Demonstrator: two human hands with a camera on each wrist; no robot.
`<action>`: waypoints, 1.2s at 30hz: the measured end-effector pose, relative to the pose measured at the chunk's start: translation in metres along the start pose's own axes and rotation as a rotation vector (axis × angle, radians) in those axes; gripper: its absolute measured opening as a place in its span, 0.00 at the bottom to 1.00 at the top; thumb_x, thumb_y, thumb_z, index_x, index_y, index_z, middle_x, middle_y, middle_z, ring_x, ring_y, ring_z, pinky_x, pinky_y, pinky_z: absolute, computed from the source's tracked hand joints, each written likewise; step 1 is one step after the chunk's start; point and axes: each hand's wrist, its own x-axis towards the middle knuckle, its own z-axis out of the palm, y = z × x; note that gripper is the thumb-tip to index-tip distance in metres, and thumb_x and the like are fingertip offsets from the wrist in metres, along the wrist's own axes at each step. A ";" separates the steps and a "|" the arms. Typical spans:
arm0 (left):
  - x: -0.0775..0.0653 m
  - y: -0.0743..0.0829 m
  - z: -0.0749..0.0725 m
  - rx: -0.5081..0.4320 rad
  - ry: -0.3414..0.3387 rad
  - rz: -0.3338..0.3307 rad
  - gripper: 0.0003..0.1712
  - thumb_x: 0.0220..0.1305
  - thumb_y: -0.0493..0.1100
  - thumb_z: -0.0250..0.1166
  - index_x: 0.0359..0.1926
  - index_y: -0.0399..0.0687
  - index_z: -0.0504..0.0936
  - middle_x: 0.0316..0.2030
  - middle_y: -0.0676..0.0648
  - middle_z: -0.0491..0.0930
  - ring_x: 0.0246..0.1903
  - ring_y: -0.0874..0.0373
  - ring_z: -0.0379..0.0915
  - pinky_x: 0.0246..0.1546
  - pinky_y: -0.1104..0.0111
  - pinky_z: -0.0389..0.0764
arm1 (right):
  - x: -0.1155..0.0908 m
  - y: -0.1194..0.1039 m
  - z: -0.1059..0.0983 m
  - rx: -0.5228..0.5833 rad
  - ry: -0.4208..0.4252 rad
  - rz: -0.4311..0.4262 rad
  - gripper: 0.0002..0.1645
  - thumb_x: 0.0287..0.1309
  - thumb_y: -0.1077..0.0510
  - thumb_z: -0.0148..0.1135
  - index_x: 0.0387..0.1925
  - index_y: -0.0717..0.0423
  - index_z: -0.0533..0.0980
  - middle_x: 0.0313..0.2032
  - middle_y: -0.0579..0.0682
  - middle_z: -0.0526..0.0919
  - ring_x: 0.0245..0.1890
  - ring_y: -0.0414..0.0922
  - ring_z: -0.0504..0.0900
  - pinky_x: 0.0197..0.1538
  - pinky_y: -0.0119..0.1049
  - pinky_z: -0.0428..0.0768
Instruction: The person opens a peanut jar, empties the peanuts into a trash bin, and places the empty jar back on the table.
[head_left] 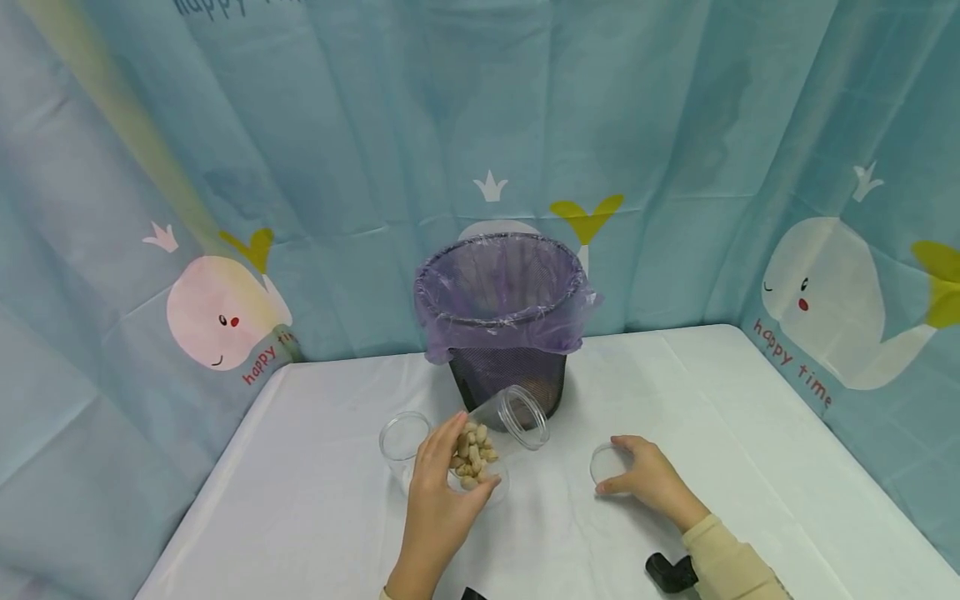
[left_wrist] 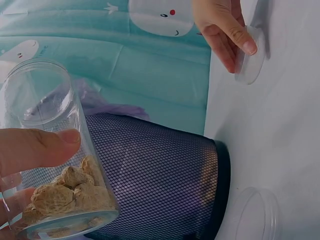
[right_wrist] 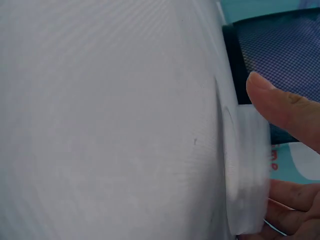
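A whale-printed curtain [head_left: 675,125] fills the upper frame. A white-covered table [head_left: 300,508] occupies the lower frame. A mesh wastebasket [head_left: 502,371], fitted with a purple liner [head_left: 442,329], stands at center. The left hand [head_left: 438,508], lower center, grips a transparent jar [head_left: 491,410] between thumb and opposing fingers; the jar is tilted, mouth toward the right. The right hand [head_left: 652,482], lower right, pinches a clear round lid [left_wrist: 254,65] by its edge between thumb and fingers. A clear round container [head_left: 405,435] sits left of the jar. Unshelled peanuts [head_left: 474,454] lie inside the jar's base.
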 end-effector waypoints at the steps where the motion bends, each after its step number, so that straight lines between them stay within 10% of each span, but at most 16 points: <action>1: 0.000 0.000 0.000 -0.001 0.004 0.006 0.59 0.30 0.30 0.84 0.69 0.50 0.70 0.64 0.46 0.76 0.63 0.48 0.70 0.69 0.76 0.68 | 0.000 0.000 0.000 -0.001 -0.006 -0.001 0.55 0.34 0.52 0.83 0.62 0.75 0.68 0.64 0.76 0.68 0.67 0.73 0.64 0.68 0.67 0.66; 14: 0.031 0.005 -0.028 -0.016 0.032 0.190 0.58 0.29 0.30 0.85 0.68 0.43 0.71 0.62 0.43 0.76 0.60 0.49 0.72 0.64 0.85 0.68 | 0.015 -0.008 -0.033 0.018 -0.115 0.016 0.51 0.48 0.51 0.77 0.67 0.72 0.65 0.66 0.73 0.68 0.67 0.73 0.64 0.66 0.65 0.71; 26: 0.089 0.014 -0.068 0.041 0.031 0.233 0.54 0.37 0.33 0.83 0.69 0.41 0.69 0.63 0.40 0.75 0.60 0.44 0.72 0.54 0.54 0.82 | 0.042 -0.058 -0.106 0.013 -0.092 -0.097 0.49 0.58 0.47 0.71 0.70 0.71 0.61 0.69 0.71 0.66 0.69 0.70 0.64 0.68 0.63 0.69; 36: 0.137 0.017 -0.081 0.044 -0.013 0.283 0.49 0.44 0.32 0.80 0.69 0.40 0.69 0.62 0.37 0.75 0.62 0.42 0.70 0.54 0.49 0.81 | 0.066 -0.102 -0.153 0.044 -0.096 -0.097 0.47 0.65 0.50 0.64 0.74 0.68 0.55 0.73 0.67 0.61 0.73 0.64 0.60 0.73 0.61 0.64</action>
